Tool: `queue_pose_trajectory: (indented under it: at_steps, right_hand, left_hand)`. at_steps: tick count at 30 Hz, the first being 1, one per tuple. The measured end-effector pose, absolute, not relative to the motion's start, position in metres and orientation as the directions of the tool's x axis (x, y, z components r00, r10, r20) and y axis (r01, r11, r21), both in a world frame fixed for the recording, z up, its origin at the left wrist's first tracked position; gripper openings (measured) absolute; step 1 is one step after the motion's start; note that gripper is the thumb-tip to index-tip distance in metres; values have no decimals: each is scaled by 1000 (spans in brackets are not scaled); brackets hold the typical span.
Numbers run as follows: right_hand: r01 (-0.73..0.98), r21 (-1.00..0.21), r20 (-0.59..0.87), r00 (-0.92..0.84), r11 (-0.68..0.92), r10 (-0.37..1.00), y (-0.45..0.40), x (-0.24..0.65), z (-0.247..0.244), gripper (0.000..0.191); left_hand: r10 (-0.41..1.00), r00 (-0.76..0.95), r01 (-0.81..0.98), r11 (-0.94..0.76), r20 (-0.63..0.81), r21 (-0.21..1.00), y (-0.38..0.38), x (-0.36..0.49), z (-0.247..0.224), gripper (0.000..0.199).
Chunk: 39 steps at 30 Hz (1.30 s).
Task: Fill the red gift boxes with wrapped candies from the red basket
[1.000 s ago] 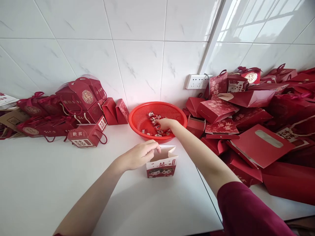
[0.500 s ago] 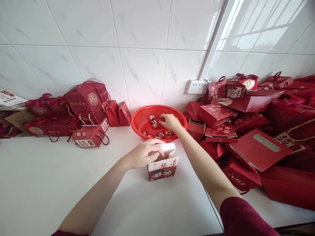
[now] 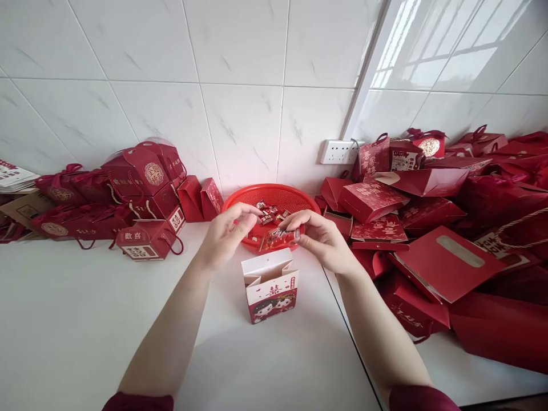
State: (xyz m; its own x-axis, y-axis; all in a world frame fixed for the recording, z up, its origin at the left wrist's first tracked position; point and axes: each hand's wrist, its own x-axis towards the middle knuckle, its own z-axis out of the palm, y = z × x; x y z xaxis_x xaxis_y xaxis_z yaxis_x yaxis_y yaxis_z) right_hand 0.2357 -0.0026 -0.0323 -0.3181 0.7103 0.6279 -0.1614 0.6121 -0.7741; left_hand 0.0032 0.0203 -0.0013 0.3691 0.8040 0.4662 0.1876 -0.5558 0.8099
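Right hand (image 3: 321, 242) closed on a red wrapped candy (image 3: 276, 240), pinched between thumb and fingertips; at least one piece, blurred, can't tell if more. Candy sticks out leftward from the pinch, toward the left hand (image 3: 225, 237), over the near side of the basket (image 3: 274, 188) and just beyond the open-topped gift box (image 3: 274, 302) as seen. Left hand: thumb and fingers parted, a narrow gap, fingertips near the candy, looks apart from it. Counts: two hands, one gift box, upright, mouth up, printed with two cartoon faces; one red basket; several wrapped sweets (image 3: 269, 216) in it, partly hidden by the hands, exact number unclear. Left of basket: two plain upright red cartons (image 3: 201, 198) side by side, one small handled box (image 3: 148, 241) in front of a stack of dark red boxes (image 3: 141, 174), overlapping, no sure count. Right: big heap of red boxes (image 3: 374, 200), too jumbled to count, including one with an oval window (image 3: 462, 246). One socket panel (image 3: 340, 152) on the wall.
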Motion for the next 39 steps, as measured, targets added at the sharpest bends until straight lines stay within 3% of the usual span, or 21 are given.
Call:
queue_pose_trajectory:
  at_steps: [3,6,8,10,12,15,20,23,28,32,35,39]
  right_hand:
    - [-111,-684,703,-366,721,610,-12,232,-29,12]
    - [-11,-613,741,-355,790,570,-15,232,-27,18]
    - [18,-640,725,-317,768,612,-15,231,-27,19]
    - [-18,-743,654,-232,669,720,-13,230,-27,17]
    - [-108,-832,555,-181,545,812,-11,228,-29,18]
    - [-188,-891,452,-282,413,847,-8,224,-31,24]
    - [-142,-916,400,-309,374,863,-7,220,-33,25]
    - [-108,-919,393,-297,379,870,-6,221,-35,23]
    - [-98,-898,441,-197,429,876,-6,229,-32,22]
    - [-4,-870,481,-226,493,847,-10,241,-26,23]
    - [131,-840,469,-309,526,827,-13,247,-21,19]
    - [219,-812,455,-345,542,821,-16,250,-20,18]
  left_hand:
    - [798,517,176,-453,310,874,12,7,-5,41]
    - [800,574,105,-287,178,952,5,8,-8,35]
    - [817,549,72,-256,176,964,4,8,-9,29]
    - [835,504,59,-290,222,955,5,7,-10,25]
    - [836,457,53,-367,304,929,7,8,-11,23]
    - [806,396,84,-509,440,857,9,10,-11,22]
    - [776,337,232,-617,533,752,8,16,-13,24]
    - [794,365,303,-594,486,745,7,16,-13,24]
    - [742,572,385,-620,350,684,7,4,-4,28]
    - [667,692,442,-694,277,568,8,-2,-1,9]
    - [627,764,481,-711,153,513,8,0,-4,20]
    - [643,760,564,-725,94,396,7,6,-9,30]
